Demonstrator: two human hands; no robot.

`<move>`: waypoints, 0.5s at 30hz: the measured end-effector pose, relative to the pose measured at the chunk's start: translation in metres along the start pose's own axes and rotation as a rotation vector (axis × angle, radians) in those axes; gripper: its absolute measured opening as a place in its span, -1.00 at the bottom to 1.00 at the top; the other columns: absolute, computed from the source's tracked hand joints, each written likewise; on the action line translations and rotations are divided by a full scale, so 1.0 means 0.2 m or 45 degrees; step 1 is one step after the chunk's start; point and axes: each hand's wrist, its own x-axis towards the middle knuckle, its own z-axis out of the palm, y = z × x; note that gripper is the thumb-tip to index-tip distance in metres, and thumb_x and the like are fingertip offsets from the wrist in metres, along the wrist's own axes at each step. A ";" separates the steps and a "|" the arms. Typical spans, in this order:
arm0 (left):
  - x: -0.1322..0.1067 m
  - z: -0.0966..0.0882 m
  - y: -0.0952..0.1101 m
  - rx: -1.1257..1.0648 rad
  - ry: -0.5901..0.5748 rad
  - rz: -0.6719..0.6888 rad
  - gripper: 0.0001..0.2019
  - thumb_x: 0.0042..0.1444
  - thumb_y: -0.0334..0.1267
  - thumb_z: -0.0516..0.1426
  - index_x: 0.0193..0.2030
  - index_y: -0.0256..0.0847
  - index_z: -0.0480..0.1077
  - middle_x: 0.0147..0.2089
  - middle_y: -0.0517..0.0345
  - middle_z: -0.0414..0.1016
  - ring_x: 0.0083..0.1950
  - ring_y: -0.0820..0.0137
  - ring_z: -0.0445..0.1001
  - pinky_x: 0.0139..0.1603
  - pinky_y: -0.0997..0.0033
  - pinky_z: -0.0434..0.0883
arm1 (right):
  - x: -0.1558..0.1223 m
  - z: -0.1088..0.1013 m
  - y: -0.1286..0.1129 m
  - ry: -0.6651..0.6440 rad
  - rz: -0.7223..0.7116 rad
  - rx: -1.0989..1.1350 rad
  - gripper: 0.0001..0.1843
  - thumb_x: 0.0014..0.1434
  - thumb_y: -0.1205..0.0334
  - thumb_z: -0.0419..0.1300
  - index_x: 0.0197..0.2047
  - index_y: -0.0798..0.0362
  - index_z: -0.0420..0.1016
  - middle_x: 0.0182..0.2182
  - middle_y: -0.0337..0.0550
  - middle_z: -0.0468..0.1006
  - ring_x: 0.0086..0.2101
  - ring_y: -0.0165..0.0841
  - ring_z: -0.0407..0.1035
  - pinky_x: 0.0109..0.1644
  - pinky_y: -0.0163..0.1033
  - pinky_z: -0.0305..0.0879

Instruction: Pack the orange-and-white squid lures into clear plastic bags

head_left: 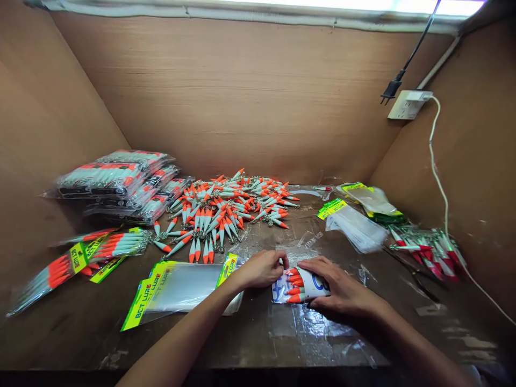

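Note:
A small clear bag with a white and blue card (pixel 300 286) lies on the table in front of me, several orange-tipped lures inside it. My right hand (pixel 342 287) rests over the bag's right part, fingers curled on it. My left hand (pixel 264 269) pinches the bag's left end, fingers closed. A large heap of loose orange and white lures (pixel 226 209) lies behind my hands.
Empty bags with yellow-green headers (pixel 177 287) lie to the left, filled packs (pixel 97 252) further left. Bundled packs (pixel 121 183) are stacked at the back left. More empty bags (pixel 357 217) and red-tipped lures (pixel 427 250) sit right. A socket (pixel 409 104) with a white cable hangs on the right wall.

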 end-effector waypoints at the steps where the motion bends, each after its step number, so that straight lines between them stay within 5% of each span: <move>1: 0.00 0.00 -0.01 -0.041 0.009 0.006 -0.75 0.15 -0.31 0.03 -0.09 -0.15 0.48 -0.29 0.15 0.55 -0.30 0.32 0.47 -0.30 0.45 0.28 | 0.00 0.00 0.01 0.001 -0.004 0.000 -0.17 0.02 0.11 0.41 0.34 -0.03 0.29 0.21 0.03 0.39 0.18 -0.06 0.26 0.27 0.04 0.19; 10: 0.00 0.01 -0.03 -0.142 -0.059 0.042 -0.82 0.14 -0.31 0.03 -0.22 -0.19 0.46 -0.39 0.23 0.42 -0.37 0.41 0.32 -0.34 0.48 0.18 | 0.00 0.02 0.07 0.010 -0.052 0.017 -0.13 0.04 -0.04 0.42 0.36 -0.03 0.27 0.21 0.07 0.39 0.16 -0.03 0.26 0.25 0.07 0.21; 15: 0.02 -0.02 -0.08 -0.433 -0.161 0.073 -0.88 0.09 -0.35 0.00 -0.35 -0.23 0.35 -0.44 0.28 0.29 -0.38 0.45 0.23 -0.33 0.49 0.17 | 0.00 0.02 0.09 0.019 -0.045 0.049 -0.10 0.03 -0.08 0.42 0.37 -0.05 0.24 0.23 0.05 0.37 0.18 -0.04 0.24 0.27 0.06 0.19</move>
